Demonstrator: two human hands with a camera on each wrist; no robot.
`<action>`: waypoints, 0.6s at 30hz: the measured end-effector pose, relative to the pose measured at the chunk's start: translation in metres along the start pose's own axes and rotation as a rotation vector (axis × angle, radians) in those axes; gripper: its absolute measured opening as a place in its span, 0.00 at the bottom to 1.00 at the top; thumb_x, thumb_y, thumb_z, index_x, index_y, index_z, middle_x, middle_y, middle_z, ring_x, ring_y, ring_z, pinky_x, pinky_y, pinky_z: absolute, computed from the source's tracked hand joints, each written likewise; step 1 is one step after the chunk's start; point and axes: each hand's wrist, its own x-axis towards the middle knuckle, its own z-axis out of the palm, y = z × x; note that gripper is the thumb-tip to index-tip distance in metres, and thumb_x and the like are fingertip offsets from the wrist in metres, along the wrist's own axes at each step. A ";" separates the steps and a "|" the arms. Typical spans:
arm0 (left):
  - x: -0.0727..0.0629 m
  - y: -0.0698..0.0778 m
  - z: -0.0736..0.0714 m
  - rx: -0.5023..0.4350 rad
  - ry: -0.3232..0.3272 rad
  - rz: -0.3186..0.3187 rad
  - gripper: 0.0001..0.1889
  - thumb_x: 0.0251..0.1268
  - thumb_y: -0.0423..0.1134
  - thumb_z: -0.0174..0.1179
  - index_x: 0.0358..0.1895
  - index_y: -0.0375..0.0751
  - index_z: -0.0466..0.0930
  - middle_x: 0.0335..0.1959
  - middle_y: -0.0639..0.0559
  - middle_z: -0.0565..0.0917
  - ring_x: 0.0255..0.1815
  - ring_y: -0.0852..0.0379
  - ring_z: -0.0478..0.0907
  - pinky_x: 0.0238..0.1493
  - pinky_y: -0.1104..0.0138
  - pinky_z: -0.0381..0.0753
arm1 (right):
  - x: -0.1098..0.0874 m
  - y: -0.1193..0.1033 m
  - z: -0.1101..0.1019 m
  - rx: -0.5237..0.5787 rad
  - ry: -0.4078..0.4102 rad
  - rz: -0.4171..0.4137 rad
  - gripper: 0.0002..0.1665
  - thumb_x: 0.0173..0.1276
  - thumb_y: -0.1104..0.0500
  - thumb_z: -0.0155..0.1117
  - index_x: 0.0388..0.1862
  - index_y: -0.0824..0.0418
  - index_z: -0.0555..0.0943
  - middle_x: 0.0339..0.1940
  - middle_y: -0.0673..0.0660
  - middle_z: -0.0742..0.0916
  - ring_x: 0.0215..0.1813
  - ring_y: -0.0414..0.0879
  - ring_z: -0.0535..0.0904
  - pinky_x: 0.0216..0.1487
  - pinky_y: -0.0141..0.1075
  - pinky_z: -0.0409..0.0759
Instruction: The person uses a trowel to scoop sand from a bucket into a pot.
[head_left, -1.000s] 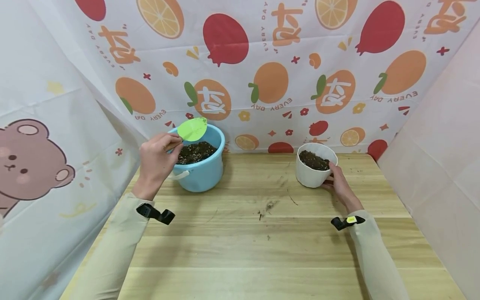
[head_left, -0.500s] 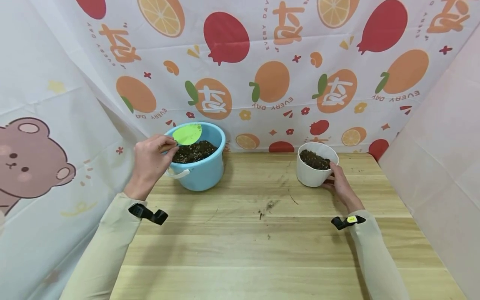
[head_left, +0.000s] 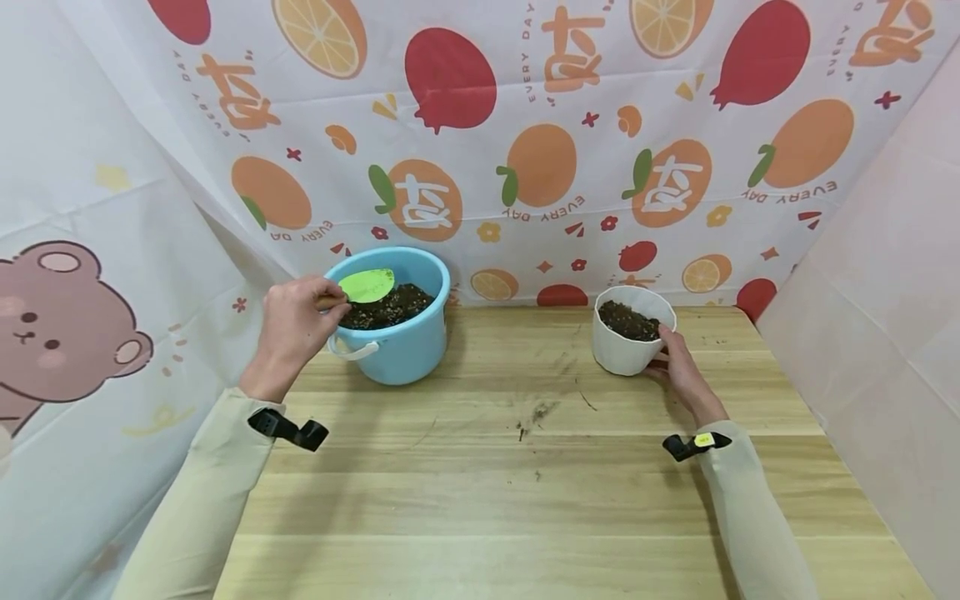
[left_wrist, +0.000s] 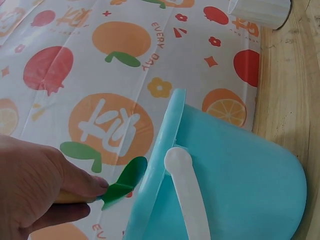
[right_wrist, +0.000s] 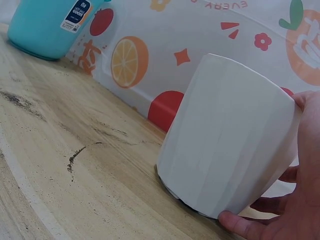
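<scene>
A green trowel (head_left: 367, 286) with a wooden handle is pinched in my left hand (head_left: 294, 327). Its blade, speckled with soil, hangs over the mouth of a blue bucket (head_left: 405, 350). Dark soil (head_left: 390, 307) lies inside the bucket. In the left wrist view the trowel (left_wrist: 124, 184) shows next to the bucket's rim, the fingers around its handle (left_wrist: 70, 197). My right hand (head_left: 681, 367) holds the side of a white pot (head_left: 621, 354), thumb at the rim and fingers low on its wall. The pot stands on the table and contains soil (head_left: 628, 321).
The wooden table (head_left: 480, 500) bears scattered soil crumbs (head_left: 540, 410) between bucket and pot. A white bucket handle (head_left: 356, 352) hangs at the bucket's near left side. Behind stands a fruit-print cloth (head_left: 487, 183); plain-ground cloths close off both sides.
My left hand has moved left and down with the trowel, bringing its blade lower, to the bucket's mouth. The right hand and the pot stay where they were.
</scene>
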 end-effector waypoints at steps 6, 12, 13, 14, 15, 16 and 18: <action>0.001 0.004 -0.001 0.008 -0.061 -0.078 0.02 0.54 0.27 0.71 0.30 0.31 0.88 0.29 0.35 0.90 0.30 0.36 0.88 0.41 0.40 0.81 | -0.002 0.000 -0.001 0.003 0.000 0.002 0.48 0.79 0.29 0.24 0.83 0.59 0.40 0.78 0.71 0.58 0.55 0.43 0.76 0.66 0.50 0.80; 0.004 0.011 -0.003 0.020 -0.141 -0.167 0.04 0.57 0.28 0.66 0.33 0.30 0.89 0.31 0.35 0.90 0.33 0.34 0.87 0.47 0.36 0.77 | -0.002 -0.001 -0.001 0.000 -0.002 -0.003 0.47 0.79 0.29 0.23 0.84 0.58 0.39 0.78 0.71 0.58 0.57 0.48 0.76 0.68 0.54 0.77; 0.004 0.011 -0.004 0.019 -0.153 -0.180 0.05 0.57 0.29 0.66 0.33 0.30 0.89 0.31 0.34 0.90 0.33 0.34 0.87 0.48 0.35 0.76 | -0.001 0.000 -0.001 0.002 -0.002 -0.002 0.47 0.79 0.30 0.23 0.84 0.58 0.39 0.78 0.71 0.58 0.59 0.49 0.75 0.69 0.54 0.77; 0.005 0.012 -0.004 0.013 -0.162 -0.194 0.05 0.57 0.29 0.65 0.33 0.30 0.88 0.31 0.34 0.90 0.33 0.34 0.87 0.50 0.35 0.76 | -0.002 -0.001 0.000 0.005 -0.002 0.002 0.47 0.79 0.30 0.23 0.84 0.58 0.39 0.78 0.71 0.57 0.60 0.52 0.75 0.69 0.54 0.77; 0.005 0.012 -0.004 0.011 -0.170 -0.204 0.06 0.57 0.28 0.64 0.34 0.29 0.88 0.31 0.34 0.90 0.33 0.34 0.87 0.50 0.35 0.76 | -0.001 -0.001 0.000 0.008 -0.003 0.004 0.47 0.79 0.30 0.23 0.84 0.58 0.39 0.78 0.71 0.57 0.62 0.54 0.74 0.69 0.54 0.77; 0.005 0.012 -0.004 0.008 -0.176 -0.210 0.06 0.57 0.27 0.63 0.34 0.29 0.88 0.31 0.34 0.90 0.33 0.34 0.87 0.51 0.35 0.76 | -0.001 -0.001 0.000 0.007 -0.004 0.007 0.47 0.79 0.30 0.22 0.83 0.58 0.38 0.78 0.71 0.57 0.64 0.55 0.73 0.69 0.54 0.77; 0.005 0.013 -0.005 0.006 -0.188 -0.223 0.07 0.55 0.26 0.62 0.33 0.29 0.88 0.31 0.34 0.90 0.33 0.34 0.87 0.52 0.34 0.75 | -0.001 0.000 0.000 0.008 -0.008 0.010 0.47 0.79 0.30 0.22 0.83 0.58 0.38 0.79 0.71 0.57 0.66 0.57 0.71 0.69 0.54 0.77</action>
